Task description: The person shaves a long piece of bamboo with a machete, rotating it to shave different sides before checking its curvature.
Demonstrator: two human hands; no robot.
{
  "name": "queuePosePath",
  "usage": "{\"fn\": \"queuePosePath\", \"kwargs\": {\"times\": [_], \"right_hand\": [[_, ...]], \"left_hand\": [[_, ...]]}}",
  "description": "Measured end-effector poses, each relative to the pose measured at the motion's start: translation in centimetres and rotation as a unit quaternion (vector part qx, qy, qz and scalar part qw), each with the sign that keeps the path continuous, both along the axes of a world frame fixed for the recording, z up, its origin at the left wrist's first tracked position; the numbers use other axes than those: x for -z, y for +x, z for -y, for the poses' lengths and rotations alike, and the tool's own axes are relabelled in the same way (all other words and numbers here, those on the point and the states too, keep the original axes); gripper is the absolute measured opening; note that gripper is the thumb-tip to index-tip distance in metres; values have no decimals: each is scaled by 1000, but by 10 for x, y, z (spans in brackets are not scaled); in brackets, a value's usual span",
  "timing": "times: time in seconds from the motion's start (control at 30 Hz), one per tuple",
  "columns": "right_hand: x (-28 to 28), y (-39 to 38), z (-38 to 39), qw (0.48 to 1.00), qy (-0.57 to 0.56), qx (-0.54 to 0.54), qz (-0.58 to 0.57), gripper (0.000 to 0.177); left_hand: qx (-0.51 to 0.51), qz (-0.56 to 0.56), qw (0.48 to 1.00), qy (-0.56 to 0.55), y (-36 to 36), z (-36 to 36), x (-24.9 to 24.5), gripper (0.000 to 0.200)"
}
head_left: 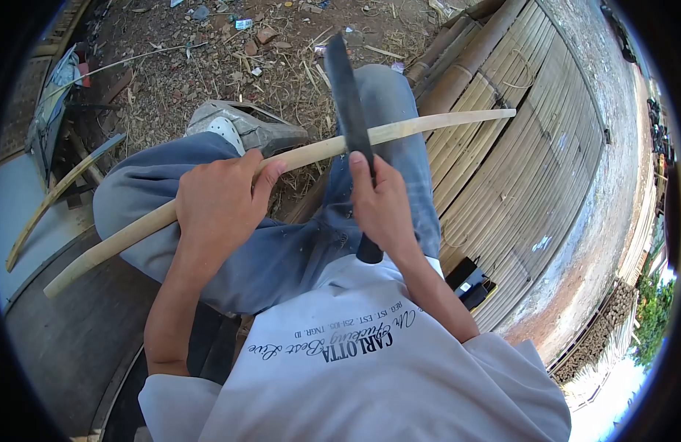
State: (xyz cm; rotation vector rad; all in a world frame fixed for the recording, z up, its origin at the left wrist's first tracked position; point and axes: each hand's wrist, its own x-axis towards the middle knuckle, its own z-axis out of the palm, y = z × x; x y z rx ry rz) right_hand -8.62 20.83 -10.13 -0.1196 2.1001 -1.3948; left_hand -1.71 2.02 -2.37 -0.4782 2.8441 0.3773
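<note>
A long, pale, slightly curved wooden stick (141, 228) lies slantwise across my lap, its thin end over the bamboo slats on the right. My left hand (222, 193) is wrapped round it left of its middle, thumb along the wood. In my right hand (382, 202) is a machete (346, 88), gripped by its black handle, with the thumb against the base of the blade. The dark blade points away from me and crosses over the stick just right of its middle. The handle's butt sticks out below my fist, close to my white shirt.
A bamboo slat platform (536, 147) runs along my right side, with a small black object (469, 283) on it near my elbow. Another curved stick (60, 191) leans at the left. A grey block (270, 131) sits by my foot. Chips and litter cover the dirt ground (156, 88).
</note>
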Motion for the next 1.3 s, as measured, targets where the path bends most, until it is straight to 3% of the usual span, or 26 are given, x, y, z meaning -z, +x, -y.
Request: {"fn": "queuePosePath", "kwargs": {"times": [0.13,0.17,0.27,0.3,0.43,0.53,0.57,0.7,0.77,0.8,0.87,1.13,1.17,1.27,1.3], "right_hand": [[-1,-41,-20,997,65,27,30,42],[-2,-60,-29,986,105,75,101,42],[6,-32,-17,996,78,42,3,43],[1,-12,-8,1000,16,-1,-11,43],[1,-47,-27,995,82,45,24,42],[0,-40,-21,997,57,51,29,41],[2,-12,-5,1000,25,-8,-12,42],[-20,-25,-5,999,39,-23,20,41],[-7,-61,-30,986,90,88,111,39],[-5,-49,-21,986,91,86,108,39],[-4,-10,2,998,30,-24,-41,41],[-4,-36,-9,995,95,10,-14,44],[-16,-18,-1,996,74,-36,-25,44],[-16,-25,-7,995,90,-38,-27,44],[-2,-41,-19,995,99,5,-3,44]], "left_hand": [[13,-4,1000,-7,2,2,1,44],[14,-7,1000,-8,2,2,0,44],[8,4,1000,-1,1,0,-1,43],[6,3,1000,-5,0,0,-1,43],[29,-4,999,-20,3,1,0,41],[26,-3,999,-22,2,1,1,41],[24,-2,1000,-20,2,1,3,41],[15,-7,1000,-11,2,2,1,42],[1,8,1000,-1,2,1,0,42],[-1,6,1000,-2,2,1,1,42],[-2,10,1000,1,3,-1,3,42],[-2,16,1000,-10,1,-1,-1,43],[-4,17,1000,-9,1,-1,0,43],[23,-16,1000,-4,2,0,0,42],[24,-8,1000,-8,2,0,1,42]]}}
